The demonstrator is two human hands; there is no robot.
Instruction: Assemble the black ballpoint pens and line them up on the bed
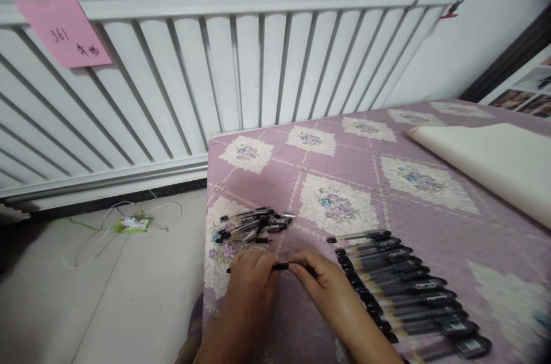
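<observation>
My left hand (249, 283) and my right hand (325, 289) meet over the purple flowered cloth (344, 169), both pinched on one black pen (282, 266) held level between them. The pen's tip sticks out left of my left fingers. A loose heap of black pens and caps (253, 225) lies just beyond my hands. To the right, a neat row of several capped black pens (408, 289) runs diagonally toward the near edge.
A cream rolled sheet (495, 163) lies at the far right of the table. A white radiator (215, 82) with a pink note (64, 31) stands behind. On the floor to the left lie a white cable and a small green device (129, 225).
</observation>
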